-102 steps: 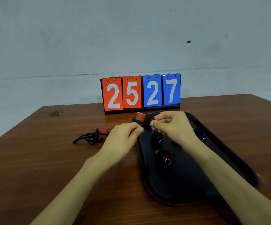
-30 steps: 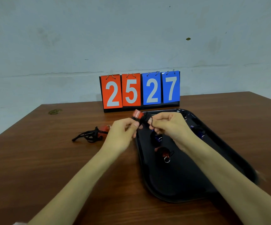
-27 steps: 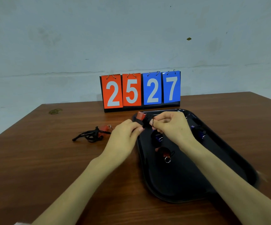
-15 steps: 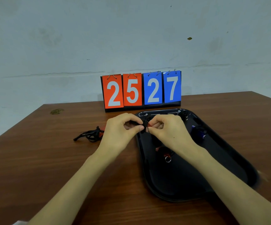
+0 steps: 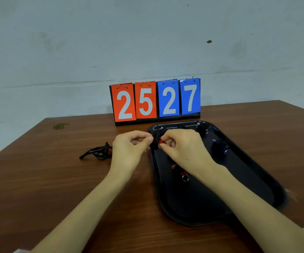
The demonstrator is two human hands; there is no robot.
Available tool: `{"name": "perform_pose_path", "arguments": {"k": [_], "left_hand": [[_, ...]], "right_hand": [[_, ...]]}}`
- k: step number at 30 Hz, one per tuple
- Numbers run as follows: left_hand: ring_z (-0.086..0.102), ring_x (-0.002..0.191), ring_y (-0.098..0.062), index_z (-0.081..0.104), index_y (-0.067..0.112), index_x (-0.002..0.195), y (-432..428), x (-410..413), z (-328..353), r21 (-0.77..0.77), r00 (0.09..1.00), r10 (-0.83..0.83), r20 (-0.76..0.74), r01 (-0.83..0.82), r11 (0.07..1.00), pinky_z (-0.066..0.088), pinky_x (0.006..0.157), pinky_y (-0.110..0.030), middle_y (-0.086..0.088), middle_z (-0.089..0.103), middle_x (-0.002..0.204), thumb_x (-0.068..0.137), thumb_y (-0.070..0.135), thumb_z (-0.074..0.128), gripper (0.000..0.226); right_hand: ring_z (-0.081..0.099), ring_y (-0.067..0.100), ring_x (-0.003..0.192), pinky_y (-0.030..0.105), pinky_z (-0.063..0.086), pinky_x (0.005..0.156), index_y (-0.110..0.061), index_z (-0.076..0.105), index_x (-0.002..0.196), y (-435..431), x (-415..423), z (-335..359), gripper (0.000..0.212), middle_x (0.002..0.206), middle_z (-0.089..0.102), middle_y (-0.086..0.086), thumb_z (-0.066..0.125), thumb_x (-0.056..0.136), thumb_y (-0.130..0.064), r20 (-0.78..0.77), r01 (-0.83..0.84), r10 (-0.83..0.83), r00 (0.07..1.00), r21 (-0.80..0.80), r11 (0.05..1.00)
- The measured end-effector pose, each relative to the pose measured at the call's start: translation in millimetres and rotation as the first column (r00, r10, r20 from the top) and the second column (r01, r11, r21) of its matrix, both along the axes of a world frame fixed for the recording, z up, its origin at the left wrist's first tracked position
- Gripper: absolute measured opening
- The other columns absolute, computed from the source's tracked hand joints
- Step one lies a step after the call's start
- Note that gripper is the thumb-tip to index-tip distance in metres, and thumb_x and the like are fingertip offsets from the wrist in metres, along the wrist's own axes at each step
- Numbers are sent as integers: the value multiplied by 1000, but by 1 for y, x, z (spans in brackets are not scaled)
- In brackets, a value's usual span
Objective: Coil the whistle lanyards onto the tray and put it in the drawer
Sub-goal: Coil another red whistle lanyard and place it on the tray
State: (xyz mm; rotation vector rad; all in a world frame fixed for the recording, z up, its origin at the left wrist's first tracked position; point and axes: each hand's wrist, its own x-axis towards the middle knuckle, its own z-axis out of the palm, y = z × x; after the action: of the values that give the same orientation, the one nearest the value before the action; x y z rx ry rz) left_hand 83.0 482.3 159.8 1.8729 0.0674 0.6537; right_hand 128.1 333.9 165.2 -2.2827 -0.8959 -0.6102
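Lanyards number five in sight. One loose black cord lanyard (image 5: pixel 97 153) with a red whistle lies tangled on the brown wooden table (image 5: pixel 38 179), left of both hands. The left hand (image 5: pixel 131 145) and the right hand (image 5: pixel 180 148) each pinch a second one, a tight black bundle (image 5: pixel 156 141) showing a red whistle, above the far left corner of the one black plastic tray (image 5: pixel 211 198). Three more rest in the tray: a red-whistle coil (image 5: pixel 183 173) with a metal ring, a blue-whistle coil (image 5: pixel 220 147), and a black coil (image 5: pixel 202 126) at the far rim.
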Motion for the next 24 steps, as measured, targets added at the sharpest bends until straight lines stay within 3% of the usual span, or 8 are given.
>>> {"name": "perform_pose_path", "arguments": {"k": [4, 9, 14, 19, 24], "left_hand": [[66, 67, -9, 71, 18, 84, 2, 2, 0, 18, 996, 3, -89, -1, 1000, 54, 64, -17, -1, 70, 76, 77, 16, 74, 8], [65, 62, -11, 71, 10, 85, 7, 0, 4, -212, 981, -120, -154, 86, 974, 52, 58, -15, -9, 70, 74, 82, 9, 68, 4], [64, 79, -6, 70, 24, 91, 0, 1, -3, 122, 999, 25, -38, -20, 992, 52, 73, -17, 8, 69, 85, 84, 13, 66, 14], [64, 80, -2, 73, 20, 95, -2, -1, -2, 270, 995, 93, -36, -80, 960, 50, 73, -11, 10, 68, 88, 84, 13, 66, 14], [70, 63, -14, 69, 15, 85, 2, -1, 6, -114, 994, 12, -109, -25, 993, 56, 61, -18, -7, 71, 75, 82, 5, 67, 10]], "right_hand": [[51, 2, 70, 27, 52, 72, -11, 71, 92, 1, 0, -2, 16, 79, 69, 0, 69, 82, -22, 30, -8, 8, 1000, -6, 1000], [53, 3, 69, 30, 53, 72, -11, 71, 90, 2, -1, -4, 14, 77, 68, -2, 69, 81, -21, 36, -9, 9, 999, 1, 1000], [56, 6, 71, 30, 52, 73, -12, 71, 93, 2, 1, -3, 14, 79, 69, 0, 67, 82, -21, 45, -16, 19, 999, -55, 998], [63, 17, 80, 32, 51, 75, -12, 70, 93, 3, 0, -5, 14, 85, 69, 2, 65, 84, -21, 68, -32, 41, 997, -135, 990], [59, 9, 67, 27, 53, 68, -11, 71, 86, 3, 1, -6, 11, 74, 68, 0, 71, 79, -18, 83, 11, -12, 997, 20, 1000]]}}
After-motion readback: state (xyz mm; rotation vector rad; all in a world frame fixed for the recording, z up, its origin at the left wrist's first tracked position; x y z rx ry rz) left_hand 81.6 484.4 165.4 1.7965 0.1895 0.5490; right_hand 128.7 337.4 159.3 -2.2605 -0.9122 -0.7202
